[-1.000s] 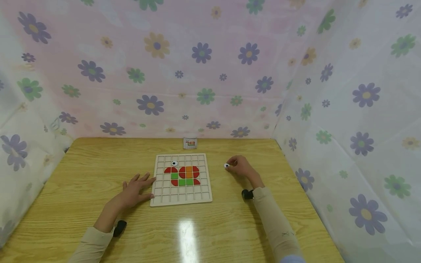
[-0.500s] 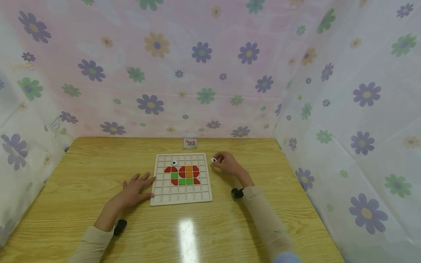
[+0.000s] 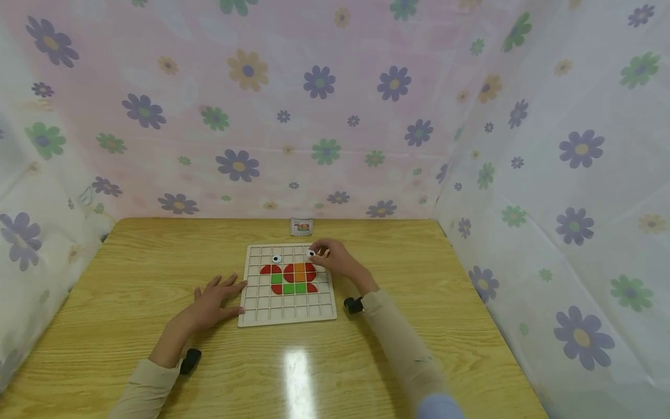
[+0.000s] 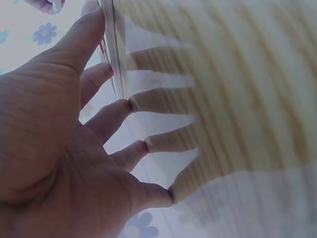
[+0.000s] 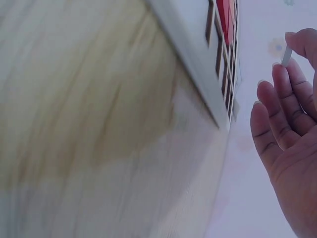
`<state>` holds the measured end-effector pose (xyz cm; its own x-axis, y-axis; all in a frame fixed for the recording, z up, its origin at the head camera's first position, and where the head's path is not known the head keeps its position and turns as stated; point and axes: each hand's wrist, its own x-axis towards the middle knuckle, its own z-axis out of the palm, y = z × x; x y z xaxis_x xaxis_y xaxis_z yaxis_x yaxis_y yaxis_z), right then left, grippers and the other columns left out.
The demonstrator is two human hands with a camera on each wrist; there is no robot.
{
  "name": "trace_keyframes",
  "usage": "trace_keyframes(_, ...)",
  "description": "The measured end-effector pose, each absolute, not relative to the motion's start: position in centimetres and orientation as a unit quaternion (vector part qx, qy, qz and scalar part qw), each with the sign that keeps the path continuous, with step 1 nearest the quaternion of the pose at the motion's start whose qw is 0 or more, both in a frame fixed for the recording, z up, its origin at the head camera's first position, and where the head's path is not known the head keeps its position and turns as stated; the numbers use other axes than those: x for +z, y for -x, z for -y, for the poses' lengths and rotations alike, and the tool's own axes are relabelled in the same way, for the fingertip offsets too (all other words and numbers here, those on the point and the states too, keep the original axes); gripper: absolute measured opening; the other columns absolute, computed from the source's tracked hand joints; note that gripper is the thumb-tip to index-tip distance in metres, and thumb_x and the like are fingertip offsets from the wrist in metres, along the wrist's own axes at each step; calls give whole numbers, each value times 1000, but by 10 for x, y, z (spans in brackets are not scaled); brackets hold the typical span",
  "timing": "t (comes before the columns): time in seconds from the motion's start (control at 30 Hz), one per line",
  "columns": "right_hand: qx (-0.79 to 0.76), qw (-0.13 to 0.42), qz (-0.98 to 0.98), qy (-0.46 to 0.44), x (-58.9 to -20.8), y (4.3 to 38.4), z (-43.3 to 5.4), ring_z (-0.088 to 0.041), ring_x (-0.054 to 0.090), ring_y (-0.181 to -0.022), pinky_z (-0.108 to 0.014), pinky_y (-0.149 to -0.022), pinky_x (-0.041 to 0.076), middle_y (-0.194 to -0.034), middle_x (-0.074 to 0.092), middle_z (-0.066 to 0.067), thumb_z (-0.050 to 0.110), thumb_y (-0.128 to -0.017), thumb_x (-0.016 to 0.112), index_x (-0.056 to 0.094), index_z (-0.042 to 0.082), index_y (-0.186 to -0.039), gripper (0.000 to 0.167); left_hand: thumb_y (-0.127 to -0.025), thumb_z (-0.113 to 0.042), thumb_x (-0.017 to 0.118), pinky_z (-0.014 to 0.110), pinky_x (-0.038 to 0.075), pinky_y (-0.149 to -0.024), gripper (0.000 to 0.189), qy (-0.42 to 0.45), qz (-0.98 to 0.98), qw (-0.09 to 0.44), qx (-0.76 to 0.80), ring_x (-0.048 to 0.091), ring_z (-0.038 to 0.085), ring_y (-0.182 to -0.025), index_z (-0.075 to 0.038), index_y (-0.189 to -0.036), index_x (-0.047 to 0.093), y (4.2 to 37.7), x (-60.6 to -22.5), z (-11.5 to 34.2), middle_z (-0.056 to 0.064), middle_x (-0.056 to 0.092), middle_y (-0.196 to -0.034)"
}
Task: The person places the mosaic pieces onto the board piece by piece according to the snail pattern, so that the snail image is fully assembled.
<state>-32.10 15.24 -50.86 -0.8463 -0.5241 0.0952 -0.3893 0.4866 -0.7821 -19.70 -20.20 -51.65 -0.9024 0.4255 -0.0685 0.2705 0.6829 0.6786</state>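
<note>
A square wooden grid board lies on the table, with red, green and orange pieces in several cells. One white eye piece with a black pupil sits in an upper cell of it. My right hand pinches a second round eye piece between thumb and fingertips, over the board's upper right part. In the right wrist view that piece shows edge-on, above the board's level. My left hand rests on the table with spread fingers, thumb and fingertips at the board's left edge.
A small picture card of a similar coloured figure lies behind the board near the table's back edge. Flowered cloth hangs at the back and both sides. A bright reflection shows on the wooden table in front.
My right hand has moved left with the eye piece, from the table on the right to over the board's upper right. My left hand and the board have stayed in place.
</note>
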Motion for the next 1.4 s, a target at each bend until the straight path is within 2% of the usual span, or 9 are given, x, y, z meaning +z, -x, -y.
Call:
trace_keyframes(0.27,-444,87,-847,280,-511,324,-124,-16,60,-86,-26,-73,52,-101,67,-9,17,-95,75,71,4,-110,21,-94,-32,74,90,0,-96,67,-196,-913,103,344,9,64,-145,-5,-150,50,197,-515,201,31,29,-161)
trace_keyframes(0.5,-427,107,-844,308,-511,332,-97,-13,59,-84,-25,-75,51,-100,66,-7,17,-94,75,70,5,-108,19,-93,-32,75,90,1,-96,66,-194,-915,99,340,10,64,-145,-5,-149,51,199,-517,202,30,30,-160)
trace_keyframes(0.77,-387,114,-860,314,-504,334,-70,-13,58,-90,-24,-80,51,-104,65,-4,22,-95,75,69,9,-110,21,-93,-32,74,91,2,-96,66,-194,-915,103,338,10,65,-144,-4,-149,52,198,-514,202,32,29,-160)
trace_keyframes(1.0,-360,131,-869,315,-506,337,-51,-12,59,-89,-23,-80,51,-108,66,-6,22,-96,73,70,7,-112,22,-93,-32,74,92,3,-95,66,-197,-917,98,334,12,65,-144,-5,-149,52,197,-514,202,32,30,-159)
trace_keyframes(1.17,-345,129,-876,311,-508,339,-45,-13,59,-89,-24,-81,51,-111,67,-5,24,-97,73,69,8,-113,24,-93,-34,75,93,6,-93,66,-203,-919,92,326,15,66,-143,-6,-149,53,198,-515,201,32,32,-158)
trace_keyframes(1.4,-337,139,-883,295,-502,336,-43,-15,60,-98,-27,-87,52,-113,66,-6,24,-96,74,69,7,-114,26,-94,-33,74,92,4,-95,66,-198,-916,102,334,12,65,-144,-6,-149,52,197,-514,202,32,30,-159)
